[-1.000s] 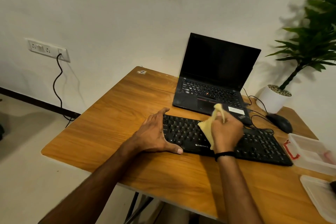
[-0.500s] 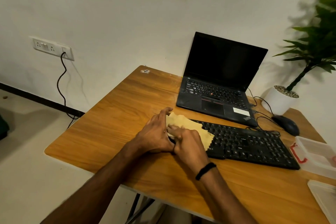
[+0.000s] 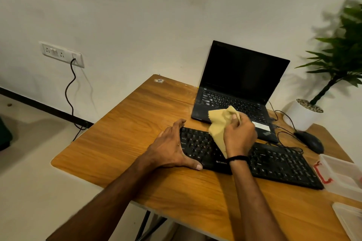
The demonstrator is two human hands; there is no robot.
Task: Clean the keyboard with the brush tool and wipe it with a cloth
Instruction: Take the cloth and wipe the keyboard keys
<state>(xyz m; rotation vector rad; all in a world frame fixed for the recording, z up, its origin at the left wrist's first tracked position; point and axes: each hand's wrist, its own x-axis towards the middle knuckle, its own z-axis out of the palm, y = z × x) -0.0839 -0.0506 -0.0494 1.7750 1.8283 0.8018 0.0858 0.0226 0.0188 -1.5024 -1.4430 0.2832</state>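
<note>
Head view: right hand (image 3: 240,135) holds cloth (image 3: 219,122) above keyboard (image 3: 278,164), left hand (image 3: 168,148) touching it.

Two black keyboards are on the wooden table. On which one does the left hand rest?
On the separate flat black keyboard nearest the person: the left hand steadies its left end. The other keyboard is built into the open black laptop behind it.

A wooden bench (image 3: 137,143) with rounded corners carries a black keyboard (image 3: 274,162) set at a slant near its front edge. Just behind it sits an open black laptop (image 3: 235,103), with a black mouse (image 3: 310,142) to its right. A clear plastic box (image 3: 342,174) sits just beside the keyboard's right end, with a 2nd clear tray (image 3: 350,219) nearer the front. A small sticker (image 3: 159,80) marks the far left corner.
</note>
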